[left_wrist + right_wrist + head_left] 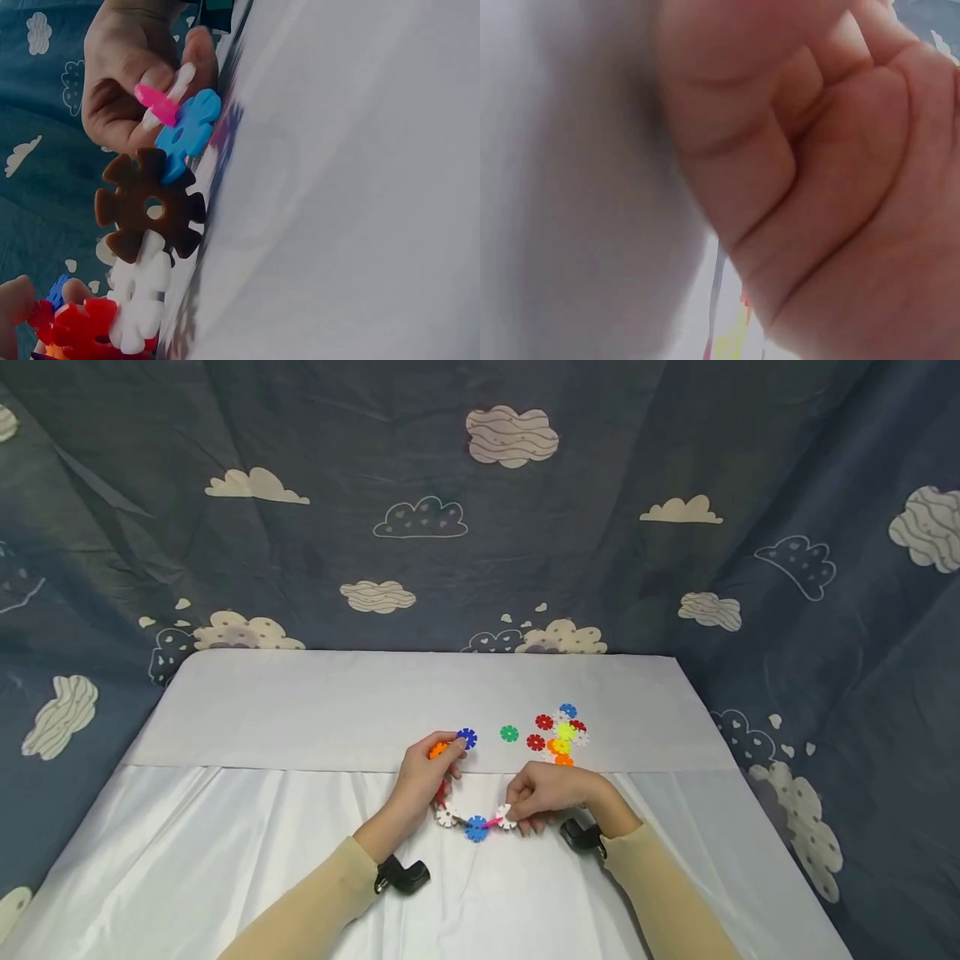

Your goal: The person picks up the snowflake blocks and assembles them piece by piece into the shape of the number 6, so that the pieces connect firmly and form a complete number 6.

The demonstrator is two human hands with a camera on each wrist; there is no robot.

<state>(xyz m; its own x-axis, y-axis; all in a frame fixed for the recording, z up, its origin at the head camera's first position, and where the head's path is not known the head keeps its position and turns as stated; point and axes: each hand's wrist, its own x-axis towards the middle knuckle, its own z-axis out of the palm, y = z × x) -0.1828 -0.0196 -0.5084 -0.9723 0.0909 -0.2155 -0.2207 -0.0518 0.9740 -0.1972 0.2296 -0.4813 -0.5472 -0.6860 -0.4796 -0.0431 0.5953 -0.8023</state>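
Observation:
A curved chain of slotted plastic flower discs hangs between my two hands. My left hand [411,781] pinches its upper left end, by an orange disc [437,750] and a dark blue disc [468,739]. From there run a red disc [84,328], a white disc [446,816], a brown disc [122,204], a light blue disc [476,829] and a pink disc [159,103]. At the other end, my right hand [553,790] pinches a white disc [506,817] joined to the pink one. Its curled fingers and palm fill much of the right wrist view, hiding the disc there.
Beyond the right hand lies a loose group of discs, among them a red disc [536,742], a yellow disc [566,732] and a blue disc [567,710]. A green disc [509,733] lies apart, left of them. White cloth [262,843] covers the table.

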